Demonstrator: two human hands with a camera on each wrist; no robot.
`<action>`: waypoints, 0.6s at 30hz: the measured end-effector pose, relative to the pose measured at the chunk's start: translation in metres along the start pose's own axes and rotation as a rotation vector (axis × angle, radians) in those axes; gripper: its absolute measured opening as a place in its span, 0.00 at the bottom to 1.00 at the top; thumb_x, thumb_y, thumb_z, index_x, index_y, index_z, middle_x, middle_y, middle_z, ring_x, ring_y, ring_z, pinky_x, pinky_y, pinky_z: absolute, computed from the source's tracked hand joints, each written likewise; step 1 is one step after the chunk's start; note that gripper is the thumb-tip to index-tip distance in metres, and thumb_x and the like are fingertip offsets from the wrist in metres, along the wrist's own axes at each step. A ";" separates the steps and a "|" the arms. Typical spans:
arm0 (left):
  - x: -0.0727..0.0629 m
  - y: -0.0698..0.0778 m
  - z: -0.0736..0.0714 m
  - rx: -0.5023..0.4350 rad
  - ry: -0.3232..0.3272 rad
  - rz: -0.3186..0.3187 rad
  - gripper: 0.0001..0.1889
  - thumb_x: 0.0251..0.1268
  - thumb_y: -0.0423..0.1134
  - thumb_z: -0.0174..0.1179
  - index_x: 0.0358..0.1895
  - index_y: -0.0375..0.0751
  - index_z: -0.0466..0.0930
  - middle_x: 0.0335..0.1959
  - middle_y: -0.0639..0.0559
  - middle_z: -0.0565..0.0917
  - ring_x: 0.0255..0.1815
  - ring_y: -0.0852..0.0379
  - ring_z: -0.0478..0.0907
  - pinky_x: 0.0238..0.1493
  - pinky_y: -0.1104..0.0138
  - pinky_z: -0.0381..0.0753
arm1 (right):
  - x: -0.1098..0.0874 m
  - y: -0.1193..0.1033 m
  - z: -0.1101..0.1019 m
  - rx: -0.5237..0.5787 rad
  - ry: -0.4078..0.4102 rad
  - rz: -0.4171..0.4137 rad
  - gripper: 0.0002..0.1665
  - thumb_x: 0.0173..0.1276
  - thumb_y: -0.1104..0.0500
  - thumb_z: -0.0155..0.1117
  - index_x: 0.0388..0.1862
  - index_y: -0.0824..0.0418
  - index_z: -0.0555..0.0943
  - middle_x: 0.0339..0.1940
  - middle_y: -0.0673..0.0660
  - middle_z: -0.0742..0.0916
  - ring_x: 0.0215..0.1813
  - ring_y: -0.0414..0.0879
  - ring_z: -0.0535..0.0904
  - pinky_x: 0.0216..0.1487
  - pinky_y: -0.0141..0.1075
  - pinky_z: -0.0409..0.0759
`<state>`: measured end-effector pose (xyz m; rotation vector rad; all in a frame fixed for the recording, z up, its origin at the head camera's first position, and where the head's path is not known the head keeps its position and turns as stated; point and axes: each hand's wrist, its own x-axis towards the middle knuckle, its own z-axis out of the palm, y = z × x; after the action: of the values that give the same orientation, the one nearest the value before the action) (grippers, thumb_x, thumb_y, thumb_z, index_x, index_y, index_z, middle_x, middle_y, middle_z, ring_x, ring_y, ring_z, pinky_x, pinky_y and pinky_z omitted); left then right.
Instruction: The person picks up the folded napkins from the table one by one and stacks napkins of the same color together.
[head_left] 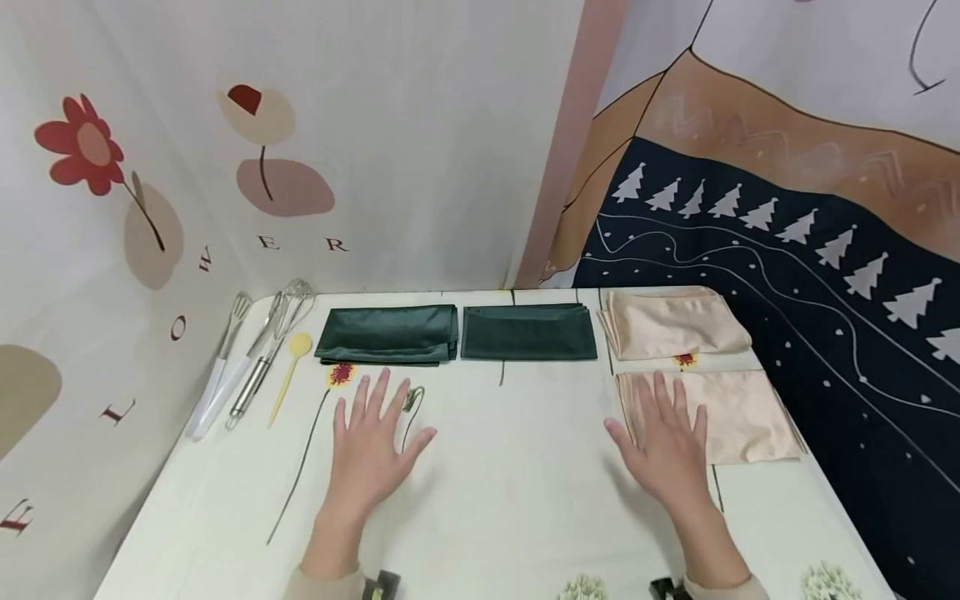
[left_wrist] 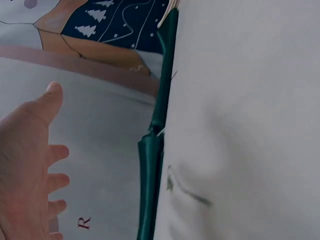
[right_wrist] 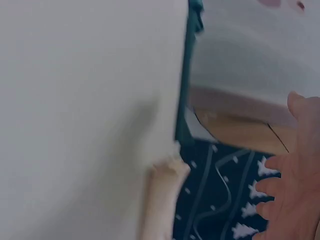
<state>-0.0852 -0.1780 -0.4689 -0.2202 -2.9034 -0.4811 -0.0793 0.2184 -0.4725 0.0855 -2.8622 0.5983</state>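
My left hand (head_left: 369, 454) hovers over the white table with its fingers spread, holding nothing. Just beyond it lies a folded dark green satin cloth (head_left: 390, 333), with a second folded green cloth (head_left: 528, 332) to its right. My right hand (head_left: 666, 446) is likewise spread and bare, its fingertips overlapping the nearer folded beige satin cloth (head_left: 742, 417) in the head view. Behind that one sits another folded beige cloth (head_left: 675, 323). The right wrist view shows the right hand (right_wrist: 295, 185) apart from the table; in the left wrist view the left hand (left_wrist: 25, 165) also stands clear of it.
At the table's left edge lie a yellow spoon (head_left: 298, 345), a metal-handled whisk (head_left: 255, 383) and white-handled utensils (head_left: 213, 392). A white printed curtain (head_left: 420, 150) hangs behind the table (head_left: 517, 500). Dark tree-patterned fabric (head_left: 825, 317) drops along the right side.
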 end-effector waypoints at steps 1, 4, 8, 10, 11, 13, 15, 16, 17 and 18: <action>0.004 -0.002 -0.002 0.003 0.012 -0.001 0.43 0.65 0.66 0.59 0.78 0.46 0.64 0.81 0.41 0.54 0.81 0.35 0.44 0.74 0.34 0.39 | 0.005 0.002 -0.004 0.003 0.011 -0.003 0.50 0.73 0.33 0.55 0.82 0.61 0.57 0.82 0.67 0.56 0.83 0.63 0.38 0.73 0.71 0.35; 0.017 -0.007 -0.008 0.011 0.046 0.007 0.43 0.66 0.66 0.58 0.79 0.46 0.62 0.82 0.41 0.52 0.81 0.35 0.44 0.74 0.33 0.39 | 0.016 0.003 -0.010 0.013 0.030 -0.016 0.51 0.73 0.33 0.56 0.81 0.62 0.57 0.83 0.65 0.54 0.83 0.60 0.35 0.73 0.70 0.33; 0.032 -0.005 -0.009 0.016 0.057 0.030 0.43 0.69 0.66 0.55 0.80 0.47 0.58 0.83 0.42 0.50 0.81 0.36 0.43 0.75 0.33 0.38 | 0.027 0.001 -0.011 -0.002 0.018 -0.025 0.52 0.72 0.31 0.55 0.82 0.61 0.57 0.84 0.64 0.53 0.84 0.58 0.33 0.74 0.70 0.33; 0.038 -0.003 -0.008 0.015 0.047 0.040 0.43 0.70 0.67 0.53 0.81 0.48 0.57 0.83 0.43 0.50 0.81 0.36 0.43 0.75 0.34 0.39 | 0.032 -0.001 -0.009 -0.011 0.012 -0.022 0.53 0.72 0.30 0.54 0.82 0.61 0.56 0.83 0.64 0.53 0.84 0.58 0.33 0.74 0.70 0.33; 0.040 -0.001 -0.007 0.011 0.041 0.041 0.43 0.70 0.68 0.52 0.81 0.48 0.57 0.83 0.43 0.50 0.81 0.36 0.43 0.75 0.34 0.38 | 0.034 -0.002 -0.008 -0.012 0.009 -0.019 0.53 0.72 0.30 0.53 0.82 0.61 0.56 0.83 0.64 0.53 0.84 0.58 0.33 0.74 0.69 0.33; 0.044 0.001 -0.006 0.004 0.027 0.038 0.43 0.70 0.68 0.52 0.81 0.49 0.56 0.83 0.43 0.50 0.82 0.36 0.43 0.76 0.35 0.38 | 0.038 -0.004 -0.007 -0.012 0.006 -0.017 0.54 0.72 0.29 0.53 0.82 0.61 0.55 0.83 0.65 0.54 0.84 0.58 0.33 0.74 0.69 0.32; 0.046 0.003 -0.006 0.000 0.015 0.026 0.43 0.70 0.68 0.52 0.81 0.49 0.56 0.83 0.43 0.50 0.82 0.37 0.42 0.76 0.35 0.38 | 0.042 -0.005 -0.006 -0.005 0.008 -0.019 0.54 0.71 0.29 0.54 0.82 0.61 0.55 0.83 0.65 0.54 0.84 0.59 0.34 0.74 0.69 0.32; 0.046 0.003 -0.006 -0.003 0.009 0.019 0.43 0.70 0.67 0.53 0.81 0.49 0.55 0.83 0.42 0.49 0.82 0.37 0.42 0.76 0.35 0.37 | 0.043 -0.005 -0.006 0.001 0.006 -0.018 0.55 0.71 0.29 0.54 0.82 0.61 0.54 0.83 0.65 0.54 0.84 0.59 0.33 0.74 0.69 0.31; 0.046 0.003 -0.006 -0.004 0.003 0.012 0.43 0.70 0.67 0.54 0.81 0.49 0.55 0.83 0.42 0.49 0.82 0.37 0.41 0.76 0.35 0.37 | 0.045 -0.006 -0.006 0.002 0.005 -0.017 0.55 0.71 0.29 0.54 0.83 0.61 0.54 0.83 0.65 0.53 0.83 0.59 0.33 0.74 0.69 0.30; 0.047 0.003 -0.005 -0.001 -0.002 0.006 0.43 0.70 0.66 0.54 0.81 0.49 0.55 0.83 0.42 0.49 0.82 0.37 0.41 0.76 0.35 0.37 | 0.045 -0.006 -0.006 0.004 0.005 -0.017 0.55 0.71 0.29 0.54 0.83 0.61 0.54 0.83 0.65 0.53 0.83 0.60 0.33 0.74 0.69 0.29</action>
<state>-0.1290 -0.1718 -0.4532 -0.2297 -2.9035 -0.4816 -0.1216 0.2148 -0.4543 0.1086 -2.8527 0.6000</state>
